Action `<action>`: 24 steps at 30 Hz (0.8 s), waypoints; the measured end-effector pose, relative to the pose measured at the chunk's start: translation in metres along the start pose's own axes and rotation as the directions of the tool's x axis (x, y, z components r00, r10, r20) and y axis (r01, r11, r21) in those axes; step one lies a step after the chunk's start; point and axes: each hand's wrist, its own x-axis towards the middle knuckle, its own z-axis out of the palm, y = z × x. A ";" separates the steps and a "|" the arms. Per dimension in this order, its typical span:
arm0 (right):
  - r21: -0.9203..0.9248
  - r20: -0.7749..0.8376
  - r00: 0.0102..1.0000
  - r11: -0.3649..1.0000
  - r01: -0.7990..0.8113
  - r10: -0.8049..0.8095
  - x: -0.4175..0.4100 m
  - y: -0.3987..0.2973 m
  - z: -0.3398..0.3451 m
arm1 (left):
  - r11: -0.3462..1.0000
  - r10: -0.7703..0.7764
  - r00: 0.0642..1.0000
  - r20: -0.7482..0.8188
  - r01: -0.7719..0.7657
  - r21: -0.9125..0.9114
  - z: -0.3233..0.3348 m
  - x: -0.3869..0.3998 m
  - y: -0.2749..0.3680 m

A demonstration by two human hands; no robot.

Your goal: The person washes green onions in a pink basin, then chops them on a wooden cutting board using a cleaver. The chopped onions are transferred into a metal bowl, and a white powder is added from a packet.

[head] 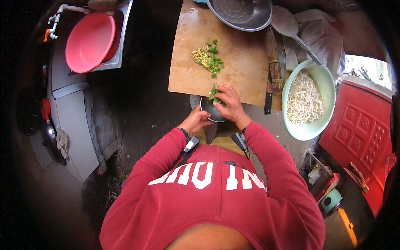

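My left hand (196, 120) grips the rim of a small dark bowl (213, 113) just below the front edge of the wooden board (187, 70). Over the bowl, my right hand (229, 103) has its fingers curled around chopped green scallions (213, 91) at the board's edge. Farther back on the board lies a loose pile of more cut scallion (216, 62) and finely chopped yellowish bits (200, 55), perhaps ginger or garlic. A knife with a black handle (268, 101) rests along the right side, its handle reaching past the board's front edge.
A metal basin (240, 15) stands at the back of the board, near a straw brush (275, 67). To the right, a pale green basin (307, 132) holds noodles (304, 100), with a large ladle (289, 25) above it. A pink basin (89, 43) sits on the sink (120, 59) at left.
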 end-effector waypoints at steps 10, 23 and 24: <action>0.122 0.227 0.967 0.982 -0.146 0.116 -0.015 -0.022 -0.012 | 0.998 -0.019 0.999 0.035 0.017 0.064 -0.011 -0.014 0.007; -0.559 -0.363 0.793 0.566 -0.606 0.490 0.092 0.109 -0.123 | 0.999 0.015 1.000 0.015 -0.015 0.048 -0.029 -0.026 0.009; -0.537 -0.379 0.810 0.606 -0.586 0.447 0.087 0.106 -0.120 | 0.999 0.016 1.000 0.016 -0.016 0.048 -0.030 -0.029 0.009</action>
